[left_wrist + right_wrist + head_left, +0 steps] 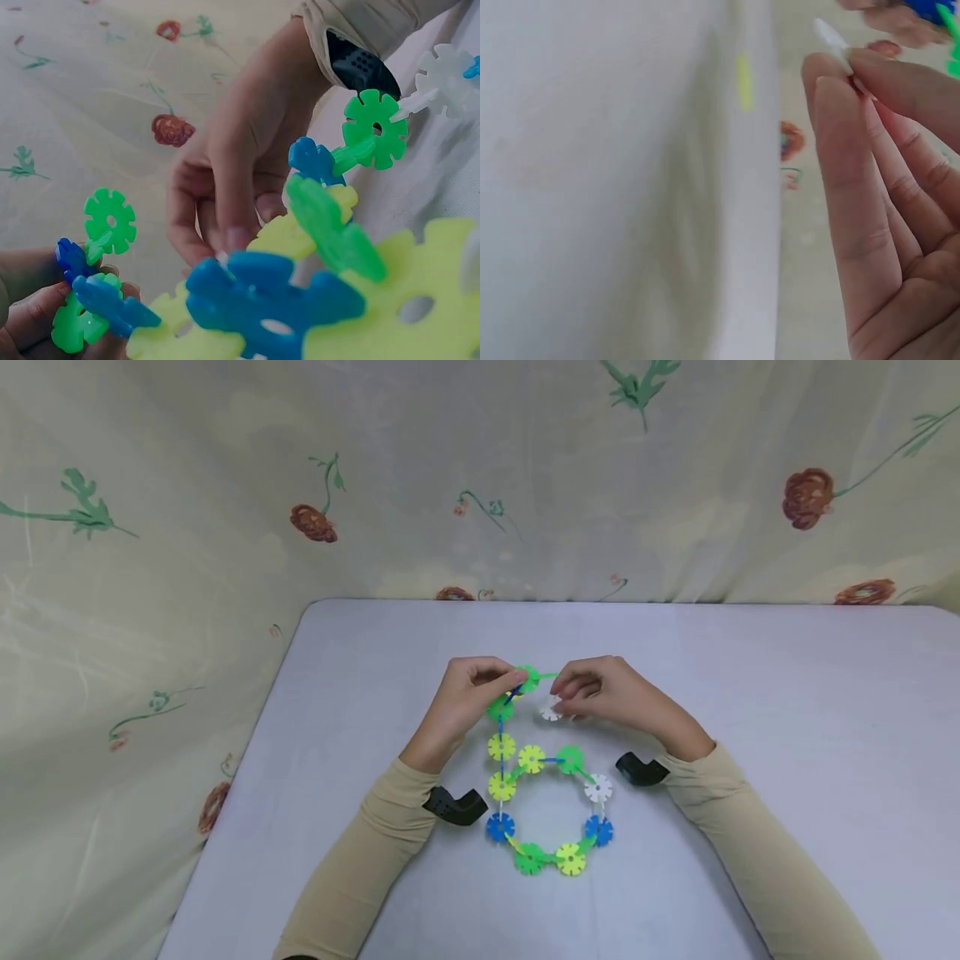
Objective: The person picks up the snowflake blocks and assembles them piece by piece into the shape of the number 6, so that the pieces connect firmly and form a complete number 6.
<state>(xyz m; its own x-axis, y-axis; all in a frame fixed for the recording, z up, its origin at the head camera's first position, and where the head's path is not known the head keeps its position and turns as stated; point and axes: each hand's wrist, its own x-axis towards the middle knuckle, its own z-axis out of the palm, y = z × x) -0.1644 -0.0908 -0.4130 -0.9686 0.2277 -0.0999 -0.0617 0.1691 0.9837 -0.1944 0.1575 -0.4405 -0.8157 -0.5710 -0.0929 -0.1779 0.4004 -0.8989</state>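
Notched plastic snowflake discs in green, yellow, blue and white are joined into a chain (502, 747), shaped like a ring with a stem rising from its left side. At the stem's upper end my left hand (471, 697) pinches the linked discs, close to a green disc (110, 220) and a dark blue disc (73, 259). Between thumb and forefinger my right hand (611, 692) holds a white disc (550, 710), seen nearly edge-on in the right wrist view. That white disc is just right of the stem, apart from the ring below.
The chain lies on a pale table (750, 693). Behind it hangs a flowered curtain (525, 468). Black wrist devices (456, 807) sit at both sleeve cuffs, near the ring's two sides. A blurred yellow patch (744, 81) shows in the right wrist view.
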